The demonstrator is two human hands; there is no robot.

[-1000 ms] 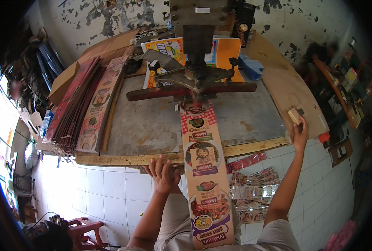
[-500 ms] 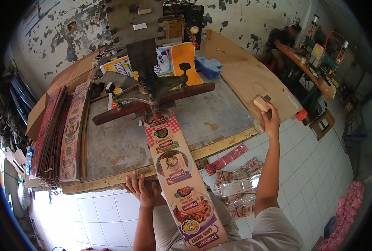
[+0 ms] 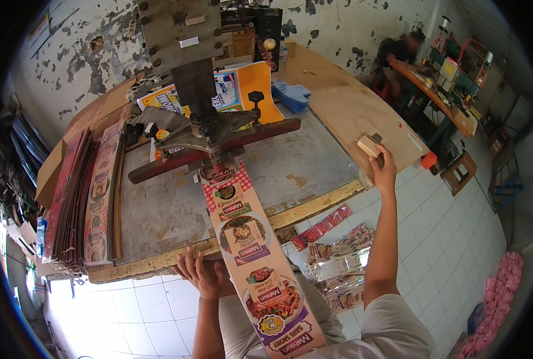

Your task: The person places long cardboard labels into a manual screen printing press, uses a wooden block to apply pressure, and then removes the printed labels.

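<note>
At two o'clock, fingers of the right hand (image 3: 385, 170) touch a block (image 3: 367, 145), their grip unclear; at seven, the left hand (image 3: 202, 276) spreads empty at the edge of the worn counter (image 3: 159, 209). The strip (image 3: 247, 238) runs from under the press (image 3: 196, 90), at eleven, toward six, seemingly placed but unfinished. Stacked strips (image 3: 100, 191) wait at nine. Bundles (image 3: 340, 269) lie at five on white tiles (image 3: 419, 239); the wall (image 3: 75, 72) peels.

This is looking like a workshop: a heavy metal press (image 3: 196, 90) is towering at eleven o'clock over a scuffed worktable (image 3: 156, 206), stacked printed strips (image 3: 78, 200) are standing at nine, a person (image 3: 400, 54) is sitting at an equipment-laden bench (image 3: 414, 75) at two, and a flaking wall (image 3: 332, 36) is rising toward one.
</note>
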